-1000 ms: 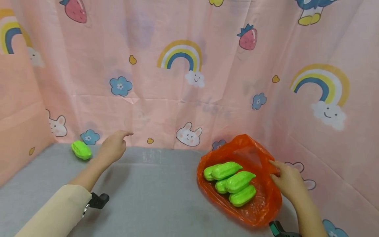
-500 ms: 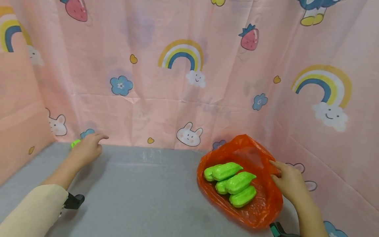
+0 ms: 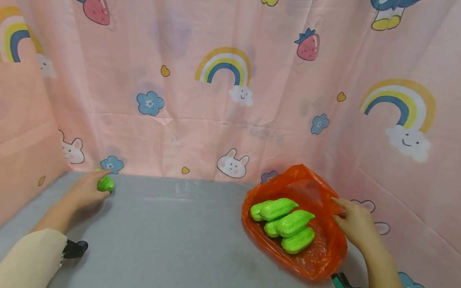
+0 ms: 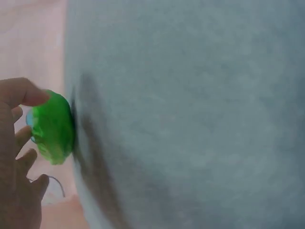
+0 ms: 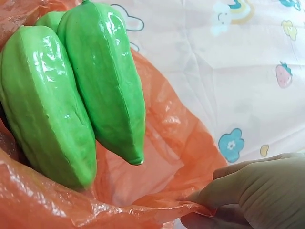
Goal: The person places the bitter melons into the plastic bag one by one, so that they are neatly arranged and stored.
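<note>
At the back left of the grey table, one ridged, glossy green fruit (image 3: 106,184) lies under my left hand (image 3: 84,188). In the left wrist view the thumb overlaps the upper end of this fruit (image 4: 56,126), and the other fingers are spread beside it. My right hand (image 3: 356,224) pinches the rim of a red plastic bag (image 3: 324,256), thumb and fingers on its right side. Several more green fruits (image 3: 295,224) of the same kind lie in the bag's wide mouth. Two of them show large in the right wrist view, with a pointed tip (image 5: 136,160).
Pink cloth (image 3: 180,136) printed with rainbows, rabbits and strawberries hangs behind the table and along both sides. The grey tabletop (image 3: 173,232) stretches between the left hand and the bag. A black wrist mount (image 3: 75,249) sits on the left forearm.
My left hand has moved left, past the near side of the lone fruit, and down over it, fingers around it. My right hand keeps its hold on the bag.
</note>
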A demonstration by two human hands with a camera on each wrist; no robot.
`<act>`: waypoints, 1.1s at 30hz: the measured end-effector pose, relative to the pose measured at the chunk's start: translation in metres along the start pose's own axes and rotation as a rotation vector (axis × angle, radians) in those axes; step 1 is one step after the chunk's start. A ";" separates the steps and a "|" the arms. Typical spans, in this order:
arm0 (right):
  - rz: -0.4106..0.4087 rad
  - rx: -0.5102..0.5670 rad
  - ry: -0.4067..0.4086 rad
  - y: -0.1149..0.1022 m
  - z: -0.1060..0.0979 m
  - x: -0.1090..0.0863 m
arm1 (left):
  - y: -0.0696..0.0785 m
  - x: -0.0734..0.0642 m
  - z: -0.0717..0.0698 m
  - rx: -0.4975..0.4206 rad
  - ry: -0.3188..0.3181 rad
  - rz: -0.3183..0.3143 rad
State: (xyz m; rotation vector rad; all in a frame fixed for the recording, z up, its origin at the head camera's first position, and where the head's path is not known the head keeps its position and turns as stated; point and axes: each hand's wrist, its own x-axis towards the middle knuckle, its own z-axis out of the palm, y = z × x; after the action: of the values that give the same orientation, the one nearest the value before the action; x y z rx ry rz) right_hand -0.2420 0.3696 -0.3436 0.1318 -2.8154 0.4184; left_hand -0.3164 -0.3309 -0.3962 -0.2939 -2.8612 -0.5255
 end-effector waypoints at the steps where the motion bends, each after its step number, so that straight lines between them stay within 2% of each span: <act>1: 0.001 0.000 -0.002 0.000 0.000 0.000 | -0.001 -0.002 0.001 -0.014 -0.008 -0.017; 5: 0.006 0.003 -0.007 0.002 0.000 -0.001 | -0.007 -0.005 0.008 -0.051 -0.015 -0.061; 9: 0.007 0.009 -0.007 0.002 0.001 -0.001 | -0.010 -0.002 0.013 -0.036 0.012 -0.074; 17: 0.013 0.004 -0.007 0.003 0.001 0.001 | -0.002 -0.002 0.017 0.001 0.084 -0.097; 22: 0.003 0.012 0.001 0.004 0.001 0.000 | 0.001 -0.004 0.019 0.025 0.098 -0.074; 27: -0.014 0.017 0.011 0.005 0.001 -0.001 | 0.011 -0.002 0.023 0.050 0.114 -0.037; 33: -0.018 0.030 0.016 0.004 0.000 -0.002 | 0.028 0.001 0.025 0.012 0.108 -0.014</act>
State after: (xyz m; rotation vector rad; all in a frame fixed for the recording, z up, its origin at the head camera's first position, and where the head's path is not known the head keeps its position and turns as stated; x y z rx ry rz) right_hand -0.2407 0.3730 -0.3455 0.1586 -2.7905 0.4560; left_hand -0.3151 -0.2960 -0.4102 -0.2353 -2.7627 -0.5102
